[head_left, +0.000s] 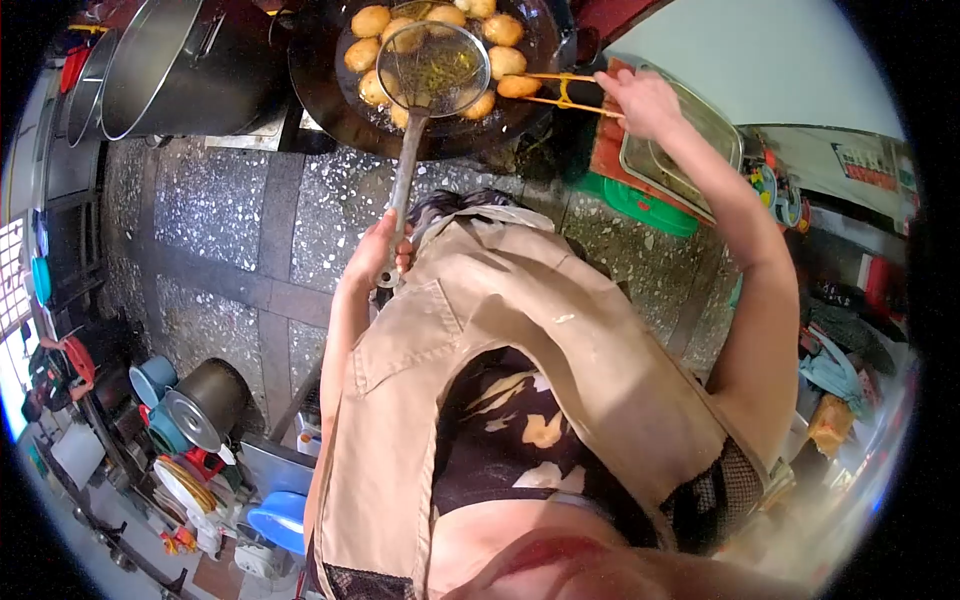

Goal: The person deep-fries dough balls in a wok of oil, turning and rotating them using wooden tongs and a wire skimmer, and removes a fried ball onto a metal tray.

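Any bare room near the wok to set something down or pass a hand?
Widest bare patch: speckled floor left of the left hand, between the large pot and the bucket-like pot. Crowded: the wok, with fried balls around the strainer and chopsticks at its right. Tray: contents unclear, can't call it free.

White glare burns out the window (14,275) at far left. Wide-lens distortion bends everything toward black, rounded edges. The floor (210,215) is moderately lit, the pan (322,80) dim; the lower right is blurred.
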`<move>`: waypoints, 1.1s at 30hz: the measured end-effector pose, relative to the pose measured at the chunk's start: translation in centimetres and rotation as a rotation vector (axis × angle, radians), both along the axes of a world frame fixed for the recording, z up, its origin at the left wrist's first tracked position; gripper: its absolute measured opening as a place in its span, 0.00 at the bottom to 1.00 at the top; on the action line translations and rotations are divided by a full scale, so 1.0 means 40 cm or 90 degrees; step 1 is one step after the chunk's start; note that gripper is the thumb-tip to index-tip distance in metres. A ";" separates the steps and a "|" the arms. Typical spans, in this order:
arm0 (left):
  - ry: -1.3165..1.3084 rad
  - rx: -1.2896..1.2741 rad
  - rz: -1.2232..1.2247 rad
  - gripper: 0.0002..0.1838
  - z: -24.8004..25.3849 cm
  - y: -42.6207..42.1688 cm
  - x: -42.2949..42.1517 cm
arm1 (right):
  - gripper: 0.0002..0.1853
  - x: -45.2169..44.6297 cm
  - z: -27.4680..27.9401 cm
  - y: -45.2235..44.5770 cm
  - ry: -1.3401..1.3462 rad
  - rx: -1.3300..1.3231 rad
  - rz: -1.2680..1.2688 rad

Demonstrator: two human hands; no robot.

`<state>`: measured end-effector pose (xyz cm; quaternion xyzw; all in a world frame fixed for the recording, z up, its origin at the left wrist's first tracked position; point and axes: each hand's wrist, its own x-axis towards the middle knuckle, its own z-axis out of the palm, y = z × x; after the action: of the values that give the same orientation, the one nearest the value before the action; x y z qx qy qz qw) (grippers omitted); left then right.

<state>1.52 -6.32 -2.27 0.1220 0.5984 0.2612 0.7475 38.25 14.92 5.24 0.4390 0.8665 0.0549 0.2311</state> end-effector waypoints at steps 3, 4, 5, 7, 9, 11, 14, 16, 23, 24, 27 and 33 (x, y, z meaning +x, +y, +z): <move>-0.011 0.013 -0.004 0.23 -0.010 -0.005 -0.005 | 0.30 -0.004 -0.060 0.049 0.000 0.099 0.125; -0.004 0.017 -0.013 0.23 -0.011 -0.005 -0.005 | 0.30 -0.005 -0.079 0.062 0.014 0.136 0.161; 0.002 0.020 -0.020 0.23 -0.012 -0.004 -0.005 | 0.29 -0.011 -0.090 0.073 0.030 0.170 0.190; -0.001 0.013 -0.017 0.23 -0.007 -0.002 -0.005 | 0.30 -0.014 -0.104 0.091 -0.003 0.166 0.182; -0.006 0.006 -0.011 0.23 0.003 0.000 0.000 | 0.32 -0.038 -0.068 0.091 -0.038 0.162 0.176; -0.003 0.008 -0.004 0.23 0.013 0.003 0.003 | 0.35 -0.059 0.028 0.076 -0.077 -0.031 -0.029; -0.028 0.014 0.009 0.22 0.008 -0.002 0.006 | 0.40 -0.060 0.111 0.058 0.007 -0.139 -0.192; -0.026 0.015 0.006 0.22 0.003 -0.003 0.006 | 0.41 -0.060 0.066 0.057 0.033 -0.135 -0.222; 0.009 0.003 -0.006 0.23 0.019 0.002 0.007 | 0.39 -0.085 -0.019 0.014 0.031 -0.173 -0.282; 0.012 0.003 -0.007 0.23 0.020 0.002 0.005 | 0.40 -0.073 -0.016 0.016 0.051 -0.180 -0.271; -0.006 -0.010 0.008 0.23 0.012 0.002 0.006 | 0.40 -0.048 -0.014 0.029 0.062 -0.185 -0.249; 0.010 -0.020 0.007 0.23 0.015 -0.001 -0.001 | 0.40 -0.030 -0.007 0.071 0.090 -0.113 -0.159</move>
<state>1.50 -6.35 -1.66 0.1090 0.6091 0.2544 0.7433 37.03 17.75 4.96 0.5241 0.8207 -0.0822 0.2121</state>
